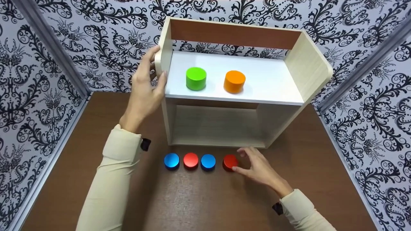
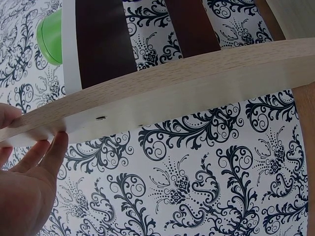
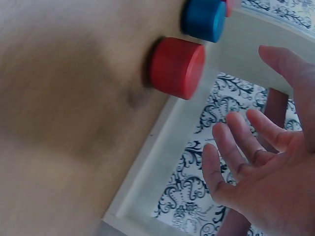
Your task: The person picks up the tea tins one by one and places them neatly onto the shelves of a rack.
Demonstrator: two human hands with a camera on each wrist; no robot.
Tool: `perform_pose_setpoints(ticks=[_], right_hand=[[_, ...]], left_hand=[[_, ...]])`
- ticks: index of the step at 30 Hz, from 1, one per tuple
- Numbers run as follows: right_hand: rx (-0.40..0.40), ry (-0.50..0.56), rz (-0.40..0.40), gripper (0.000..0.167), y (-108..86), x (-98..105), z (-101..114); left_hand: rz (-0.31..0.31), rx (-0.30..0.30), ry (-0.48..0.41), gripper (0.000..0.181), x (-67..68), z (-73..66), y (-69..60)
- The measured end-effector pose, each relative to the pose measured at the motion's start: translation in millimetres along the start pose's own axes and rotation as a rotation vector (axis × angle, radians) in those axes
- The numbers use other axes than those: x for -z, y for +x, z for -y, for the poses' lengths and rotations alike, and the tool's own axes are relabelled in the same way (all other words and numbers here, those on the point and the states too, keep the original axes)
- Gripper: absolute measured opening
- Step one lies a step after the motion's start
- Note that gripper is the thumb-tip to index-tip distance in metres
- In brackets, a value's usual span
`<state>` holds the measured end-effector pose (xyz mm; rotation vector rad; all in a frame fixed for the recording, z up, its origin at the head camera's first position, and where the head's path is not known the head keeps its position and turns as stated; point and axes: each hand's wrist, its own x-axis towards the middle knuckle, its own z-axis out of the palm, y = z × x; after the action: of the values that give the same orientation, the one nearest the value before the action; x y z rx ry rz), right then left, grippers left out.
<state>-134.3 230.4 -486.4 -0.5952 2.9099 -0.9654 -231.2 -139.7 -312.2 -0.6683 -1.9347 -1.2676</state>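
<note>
My left hand [image 1: 146, 85] [image 2: 29, 182] grips the left side panel [image 1: 164, 48] [image 2: 162, 91] of a two-level wooden shelf, thumb on one face and fingers on the other. Beside the rightmost red cylinder [image 1: 230, 162] [image 3: 177, 68], my right hand [image 1: 258, 166] [image 3: 266, 167] has its fingers spread; the right wrist view shows a gap between them. Left of it on the brown table stand a blue cylinder [image 1: 208, 162] [image 3: 204, 19], another red one [image 1: 190, 160] and another blue one [image 1: 171, 160]. A green cylinder [image 1: 196, 78] and an orange one [image 1: 234, 81] stand on the upper shelf.
The shelf's lower compartment [image 1: 218, 125] opens toward the row of cylinders on the table [image 1: 186, 202]. Patterned walls [image 1: 112, 38] rise behind the shelf and on both sides, with grey strips along the corners.
</note>
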Motion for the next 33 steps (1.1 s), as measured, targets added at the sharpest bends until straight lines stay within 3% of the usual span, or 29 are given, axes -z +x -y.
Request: perform_pose_setpoints(ticks=[12, 33], right_hand=[[-0.023, -0.090, 0.048, 0.067, 3.3, -19, -18], [-0.101, -0.106, 0.085, 0.088, 7.7, -41, -29]], left_hand=[[0.005, -0.002, 0.044, 0.055, 0.3, 0.0, -0.4], [0.012, -0.017, 0.037, 0.056, 0.7, 0.1, -0.3]])
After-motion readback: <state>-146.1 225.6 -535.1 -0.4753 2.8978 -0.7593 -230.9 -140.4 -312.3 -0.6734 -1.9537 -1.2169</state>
